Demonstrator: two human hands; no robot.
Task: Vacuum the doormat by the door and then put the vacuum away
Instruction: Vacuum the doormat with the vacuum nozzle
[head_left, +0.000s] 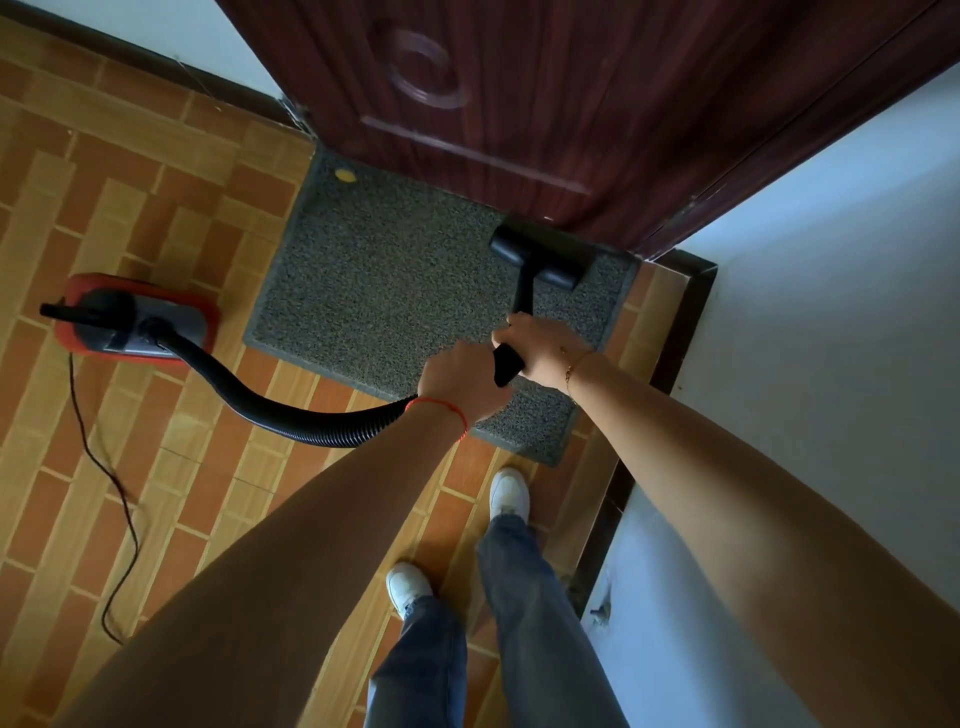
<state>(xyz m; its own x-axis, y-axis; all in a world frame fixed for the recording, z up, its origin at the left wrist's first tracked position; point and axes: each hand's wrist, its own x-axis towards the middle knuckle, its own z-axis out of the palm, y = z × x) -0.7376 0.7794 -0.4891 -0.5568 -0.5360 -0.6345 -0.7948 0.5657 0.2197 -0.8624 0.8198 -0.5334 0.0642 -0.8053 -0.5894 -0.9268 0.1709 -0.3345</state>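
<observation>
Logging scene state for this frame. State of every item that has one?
Dark red wooden door: closed.
Grey speckled doormat: flat on the floor at the door.
Black vacuum floor nozzle: on the mat's far right corner.
Red and grey canister vacuum: on the floor left of the mat, cord trailing.
Left hand: grips the hose end.
Right hand: grips the wand.

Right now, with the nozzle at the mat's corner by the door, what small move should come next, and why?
Probably slide the nozzle left along the door's edge toward the yellow speck. Both hands, right hand and left hand, grip the wand, and most of the doormat lies left of the nozzle.
</observation>
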